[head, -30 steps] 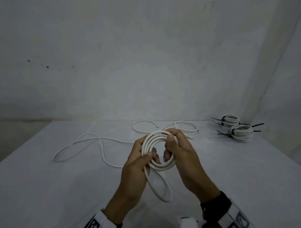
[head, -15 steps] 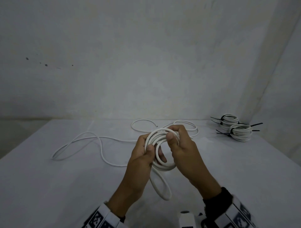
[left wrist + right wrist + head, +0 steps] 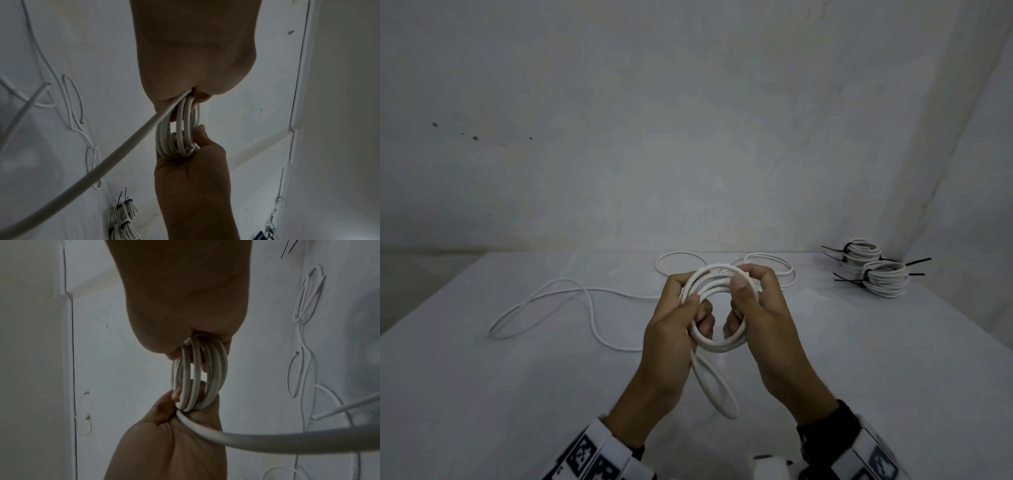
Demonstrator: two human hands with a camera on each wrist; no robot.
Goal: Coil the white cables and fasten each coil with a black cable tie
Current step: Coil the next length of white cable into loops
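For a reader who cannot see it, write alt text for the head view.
Two hands, left hand and right hand, grip a coil of white cable above a white table. Loose cable trails behind; two tied coils sit far right.

Coil (image 3: 714, 291) between hands: white, faint reddish print on top loop. Loose cable (image 3: 571, 298) left of hands: white. Two finished bundles (image 3: 876, 270) far right of hands: white, black ties (image 3: 849, 279). Cuffs (image 3: 599, 455): white with black square markers. Table (image 3: 482, 394): white.

A pale table (image 3: 482, 394) butts against a grey wall (image 3: 688, 137). Dark specks (image 3: 474, 138) mark the wall above the table's left side.
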